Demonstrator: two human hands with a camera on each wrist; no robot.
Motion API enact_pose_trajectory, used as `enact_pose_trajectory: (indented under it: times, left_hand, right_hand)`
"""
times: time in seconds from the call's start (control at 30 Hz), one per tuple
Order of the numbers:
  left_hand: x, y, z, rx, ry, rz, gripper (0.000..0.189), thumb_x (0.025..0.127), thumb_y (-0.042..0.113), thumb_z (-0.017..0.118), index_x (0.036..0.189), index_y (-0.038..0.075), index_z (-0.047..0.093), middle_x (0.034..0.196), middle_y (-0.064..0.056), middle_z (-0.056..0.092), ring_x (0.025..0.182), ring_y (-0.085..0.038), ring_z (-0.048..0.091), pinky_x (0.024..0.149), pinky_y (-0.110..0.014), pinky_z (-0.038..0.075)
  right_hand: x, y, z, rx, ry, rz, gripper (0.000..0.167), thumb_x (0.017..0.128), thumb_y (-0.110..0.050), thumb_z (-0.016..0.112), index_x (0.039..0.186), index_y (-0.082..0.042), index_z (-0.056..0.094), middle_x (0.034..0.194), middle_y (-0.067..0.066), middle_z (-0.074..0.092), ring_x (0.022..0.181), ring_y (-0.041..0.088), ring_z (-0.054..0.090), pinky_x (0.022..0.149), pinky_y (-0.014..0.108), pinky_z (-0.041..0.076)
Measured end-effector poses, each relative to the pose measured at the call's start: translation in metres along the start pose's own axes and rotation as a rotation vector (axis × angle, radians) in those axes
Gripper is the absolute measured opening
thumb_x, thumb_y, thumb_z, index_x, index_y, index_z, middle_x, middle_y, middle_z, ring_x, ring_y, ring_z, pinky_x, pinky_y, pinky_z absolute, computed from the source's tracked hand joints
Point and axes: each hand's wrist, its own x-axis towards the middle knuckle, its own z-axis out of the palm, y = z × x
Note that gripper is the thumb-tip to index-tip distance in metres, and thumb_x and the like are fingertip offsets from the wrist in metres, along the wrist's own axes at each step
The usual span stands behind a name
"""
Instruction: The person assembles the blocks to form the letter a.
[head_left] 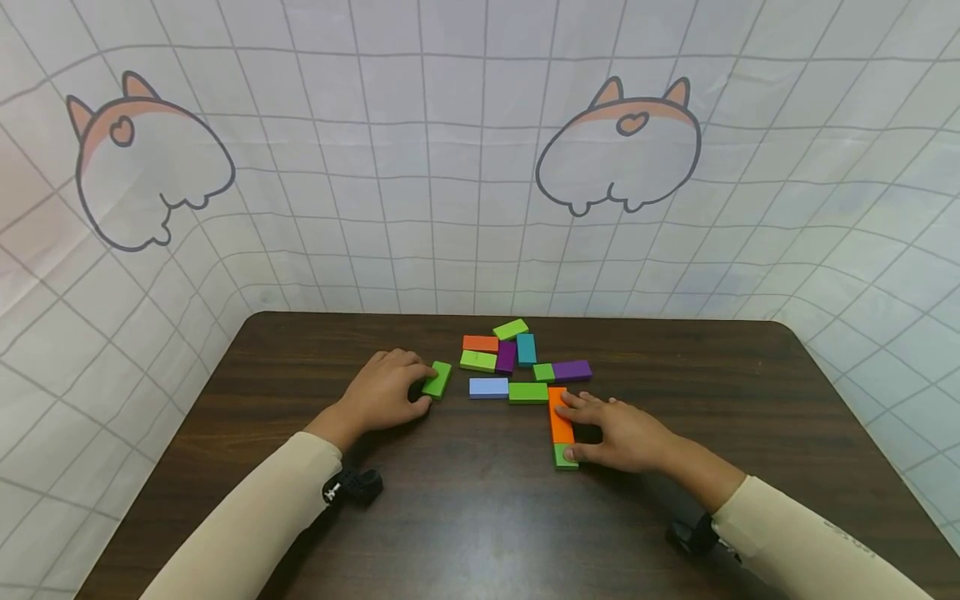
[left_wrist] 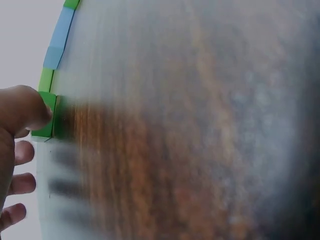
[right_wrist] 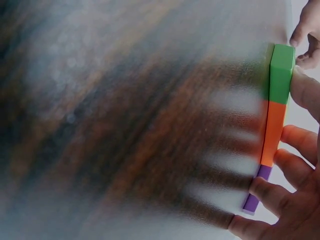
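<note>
In the head view my left hand [head_left: 386, 387] has a green block [head_left: 437, 381] between its thumb and fingers, at the left of the group of blocks. Up close in the left wrist view, a digit lies against this green block [left_wrist: 47, 122] while other fingers hang free. My right hand [head_left: 622, 429] has its fingers spread over the right side of an upright strip. That strip is an orange section [head_left: 560, 417] with a green block [head_left: 566, 457] at its near end. Fingertips touch the orange, and the thumb touches the green block [right_wrist: 282, 75].
Left of the strip's top, a green block [head_left: 528, 393] and a light blue block [head_left: 488, 388] form a row. Behind lie a purple block [head_left: 572, 371], a teal block [head_left: 527, 350] and several others. The dark wooden table [head_left: 465, 517] meets a white gridded curtain [head_left: 480, 250] at the back.
</note>
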Motion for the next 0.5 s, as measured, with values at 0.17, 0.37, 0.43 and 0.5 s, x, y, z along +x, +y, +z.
enact_pose_trajectory:
  times: [0.17, 0.37, 0.43, 0.5]
  left_hand:
    - [0.0017, 0.0001, 0.0008, -0.068, -0.055, -0.028, 0.053, 0.092, 0.029, 0.068, 0.144, 0.02, 0.06, 0.15, -0.008, 0.05, 0.136, -0.032, 0.047, 0.109, -0.058, 0.037]
    - [0.0042, -0.0013, 0.0014, -0.101, -0.063, -0.004, 0.055, 0.09, 0.021, 0.065, 0.144, 0.018, 0.059, 0.151, -0.005, 0.052, 0.138, -0.029, 0.045, 0.108, -0.058, 0.038]
    - [0.0048, -0.0019, 0.0015, -0.102, -0.054, 0.002, 0.053, 0.09, 0.021, 0.067, 0.142, 0.017, 0.061, 0.147, -0.004, 0.056, 0.136, -0.028, 0.047, 0.107, -0.058, 0.039]
    - [0.0046, -0.0024, 0.0013, -0.104, -0.047, 0.003, 0.051, 0.09, 0.024, 0.069, 0.14, 0.017, 0.062, 0.143, -0.003, 0.058, 0.135, -0.028, 0.048, 0.107, -0.058, 0.039]
  right_hand:
    - [-0.0003, -0.0003, -0.0002, 0.0, 0.0, -0.002, 0.074, 0.095, -0.056, 0.066, 0.152, -0.012, 0.051, 0.161, 0.008, 0.038, 0.148, 0.034, 0.034, 0.113, 0.064, 0.029]
    - [-0.0006, -0.0002, 0.0, 0.003, 0.007, -0.009, 0.074, 0.094, -0.054, 0.068, 0.152, -0.012, 0.051, 0.161, 0.008, 0.039, 0.147, 0.034, 0.035, 0.112, 0.064, 0.03]
    - [-0.0006, 0.0001, 0.0001, 0.003, 0.011, -0.01, 0.074, 0.094, -0.054, 0.068, 0.152, -0.012, 0.051, 0.16, 0.008, 0.039, 0.147, 0.034, 0.036, 0.112, 0.064, 0.03]
    - [-0.0005, 0.0007, 0.0003, 0.002, 0.014, -0.012, 0.074, 0.094, -0.054, 0.068, 0.152, -0.012, 0.051, 0.16, 0.008, 0.039, 0.147, 0.034, 0.036, 0.112, 0.064, 0.03]
